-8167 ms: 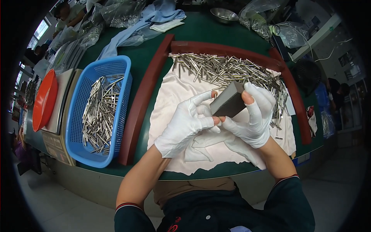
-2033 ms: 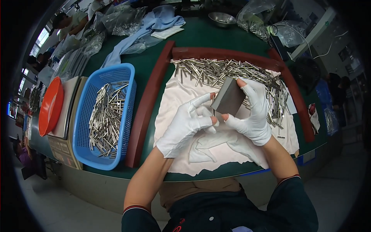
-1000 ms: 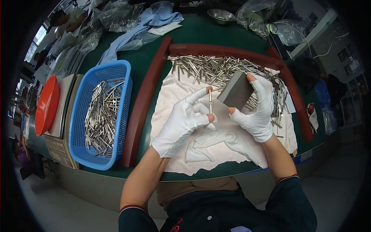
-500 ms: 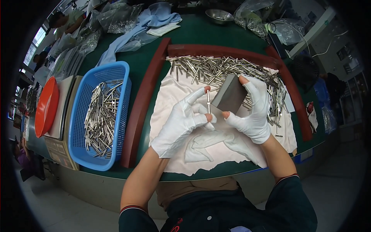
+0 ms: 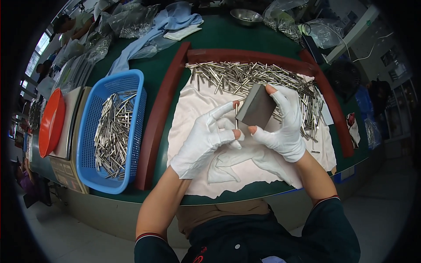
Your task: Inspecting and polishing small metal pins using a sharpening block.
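Note:
My left hand (image 5: 206, 138), in a white glove with bare fingertips, pinches a thin metal pin (image 5: 237, 115) upright between thumb and index finger. A dark grey rectangular block (image 5: 258, 107) is gripped by its edges between the thumb and fingers of my right hand (image 5: 285, 125), gloved the same way. The block's left corner is at the pin and seems to touch it. Beneath both hands lies a pale pink cloth (image 5: 184, 114), with a crumpled white cloth (image 5: 247, 162) on it. Behind them spreads a heap of metal pins (image 5: 245, 75).
Dark red bars (image 5: 160, 127) frame the cloth on the green table (image 5: 215, 33). To the left stand a blue basket (image 5: 133, 149) of pins and a red bowl (image 5: 51, 122). A metal bowl (image 5: 246, 16), a blue cloth (image 5: 171, 19) and bagged parts lie farther back. Another person (image 5: 76, 26) sits far left.
The block in my right hand has moved slightly left, so its corner now meets the pin. My left hand keeps its pinch on the pin.

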Action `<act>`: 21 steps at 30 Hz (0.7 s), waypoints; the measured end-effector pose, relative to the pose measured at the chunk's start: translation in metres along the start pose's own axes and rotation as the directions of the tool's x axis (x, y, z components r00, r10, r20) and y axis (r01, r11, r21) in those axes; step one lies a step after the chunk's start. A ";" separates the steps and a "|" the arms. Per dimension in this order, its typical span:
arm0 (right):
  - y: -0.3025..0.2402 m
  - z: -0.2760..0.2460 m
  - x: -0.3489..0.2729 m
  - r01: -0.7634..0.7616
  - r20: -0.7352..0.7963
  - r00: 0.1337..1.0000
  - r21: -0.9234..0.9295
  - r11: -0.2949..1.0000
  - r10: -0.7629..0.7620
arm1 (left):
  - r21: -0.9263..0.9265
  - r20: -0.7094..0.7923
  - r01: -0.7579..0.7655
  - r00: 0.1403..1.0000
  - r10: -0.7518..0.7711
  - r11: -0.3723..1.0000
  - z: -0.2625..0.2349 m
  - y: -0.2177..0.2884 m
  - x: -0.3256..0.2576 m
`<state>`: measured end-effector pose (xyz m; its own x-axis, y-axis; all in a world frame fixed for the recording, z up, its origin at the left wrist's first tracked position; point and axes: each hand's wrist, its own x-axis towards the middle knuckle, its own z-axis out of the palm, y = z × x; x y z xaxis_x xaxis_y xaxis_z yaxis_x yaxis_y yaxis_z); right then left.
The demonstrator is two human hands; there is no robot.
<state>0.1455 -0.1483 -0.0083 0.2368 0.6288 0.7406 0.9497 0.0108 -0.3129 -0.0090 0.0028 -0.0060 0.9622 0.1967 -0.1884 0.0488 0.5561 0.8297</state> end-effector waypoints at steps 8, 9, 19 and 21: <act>0.001 -0.001 -0.002 -0.015 0.022 1.000 0.002 1.000 0.015 | -0.081 -0.002 0.050 0.999 -0.050 0.995 0.004 0.000 -0.002; -0.001 0.001 0.000 -0.012 0.012 1.000 0.009 1.000 0.012 | -0.058 0.023 0.054 0.998 -0.053 0.997 0.008 0.001 0.000; -0.007 0.004 0.004 -0.039 0.002 0.999 0.035 0.999 0.039 | 0.020 -0.005 0.112 0.994 -0.112 0.994 0.010 -0.002 0.002; -0.005 0.001 0.004 -0.039 0.040 0.998 0.025 0.999 0.038 | -0.014 0.018 0.083 0.996 -0.082 0.996 0.001 0.004 -0.002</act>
<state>0.1418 -0.1446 -0.0044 0.2648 0.6591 0.7039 0.9343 0.0053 -0.3564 -0.0106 0.0033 -0.0017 0.9595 0.1360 -0.2469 0.1245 0.5814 0.8041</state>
